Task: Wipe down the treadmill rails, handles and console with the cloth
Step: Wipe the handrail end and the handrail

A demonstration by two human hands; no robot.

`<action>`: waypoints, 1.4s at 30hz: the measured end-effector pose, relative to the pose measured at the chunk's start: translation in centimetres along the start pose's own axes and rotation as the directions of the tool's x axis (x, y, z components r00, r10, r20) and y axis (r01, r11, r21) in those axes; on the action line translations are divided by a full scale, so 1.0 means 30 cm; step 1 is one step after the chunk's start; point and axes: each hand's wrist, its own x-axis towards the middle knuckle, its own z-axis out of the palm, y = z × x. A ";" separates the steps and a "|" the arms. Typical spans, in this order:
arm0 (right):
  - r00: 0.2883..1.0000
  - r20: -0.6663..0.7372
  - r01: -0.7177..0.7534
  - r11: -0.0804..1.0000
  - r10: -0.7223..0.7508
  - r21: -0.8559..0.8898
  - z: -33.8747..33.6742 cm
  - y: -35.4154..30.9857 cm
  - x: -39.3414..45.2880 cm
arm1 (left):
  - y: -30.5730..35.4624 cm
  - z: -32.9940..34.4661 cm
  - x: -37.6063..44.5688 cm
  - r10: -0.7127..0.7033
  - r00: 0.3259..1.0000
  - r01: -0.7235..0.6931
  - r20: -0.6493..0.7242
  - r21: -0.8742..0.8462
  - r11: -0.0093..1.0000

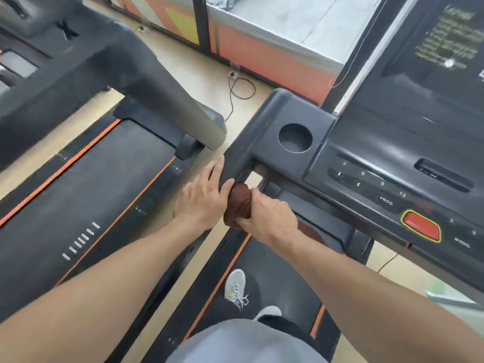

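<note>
A brown cloth (238, 205) is wrapped round the black left handle (237, 155) of the treadmill I stand on. My right hand (269, 218) grips the cloth from the right, fingers curled over it. Beside it, my left hand (203, 197) rests on the outer side of the same handle with its fingers straight, thumb touching the cloth's top. The handle runs up to the console (392, 179), which has a round cup holder (295, 138), number buttons and a red stop button (421, 226).
A second treadmill (91, 179) with orange stripes stands close on the left, its grey upright (183, 106) leaning toward the handle. A narrow strip of beige floor separates them. A cable (242, 89) lies on the floor by the window. My sneakers (235, 286) stand on the belt.
</note>
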 end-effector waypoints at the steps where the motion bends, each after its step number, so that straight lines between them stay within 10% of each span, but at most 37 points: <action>1: 1.000 -0.018 -0.003 1.000 0.003 0.006 0.006 -0.021 0.021 | -0.001 0.003 0.003 0.003 1.000 -0.003 -0.003 -0.005 1.000; 13: 0.957 0.283 -0.084 0.993 0.057 0.082 -0.039 0.062 0.004 | 0.009 -0.003 -0.028 0.000 0.999 -0.002 0.035 0.057 0.998; 20: 0.695 0.687 -0.301 0.953 0.211 0.012 -0.122 0.434 -0.198 | 0.029 -0.014 -0.020 -0.008 1.000 0.007 0.006 0.116 0.993; 26: 0.958 0.285 -0.006 0.997 -0.016 0.076 -0.092 0.191 -0.110 | 0.030 -0.002 -0.017 -0.003 1.000 0.006 -0.025 0.128 0.992; 31: 0.990 -0.026 0.140 0.990 -0.139 0.034 -0.011 -0.035 0.032 | 0.022 0.001 -0.023 0.017 0.992 -0.012 -0.122 0.038 0.999; 38: 0.988 0.029 0.153 0.988 -0.154 0.025 -0.006 -0.005 0.034 | 0.043 -0.016 -0.041 0.401 0.912 -0.346 -0.085 0.362 0.865; 42: 0.990 0.132 0.050 0.998 -0.055 0.043 -0.037 0.116 -0.069 | 0.234 0.073 -0.063 0.426 0.904 -0.427 0.035 0.133 0.894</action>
